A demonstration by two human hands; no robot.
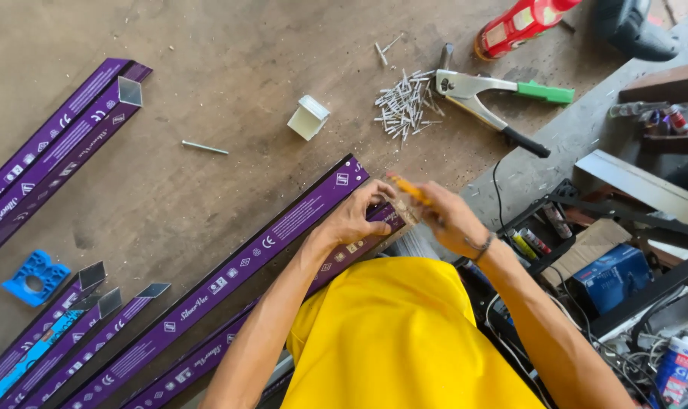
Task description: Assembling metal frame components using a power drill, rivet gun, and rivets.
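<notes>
My left hand [357,217] grips the near end of a long purple-wrapped metal profile [230,276] that lies slanted across the floor. My right hand [451,217] holds an orange pencil-like tool [410,188] with its tip at that same end of the profile. A second purple profile [208,356] lies just beside the first, closer to me. My yellow shirt hides the lower part of both.
A rivet gun with a green handle [495,95] and a pile of rivets [404,106] lie ahead. Near them are a small white block [308,117], a red bottle [519,24], more purple profiles [56,144], a blue plastic piece [34,277], and a cluttered tool rack [609,273] at right.
</notes>
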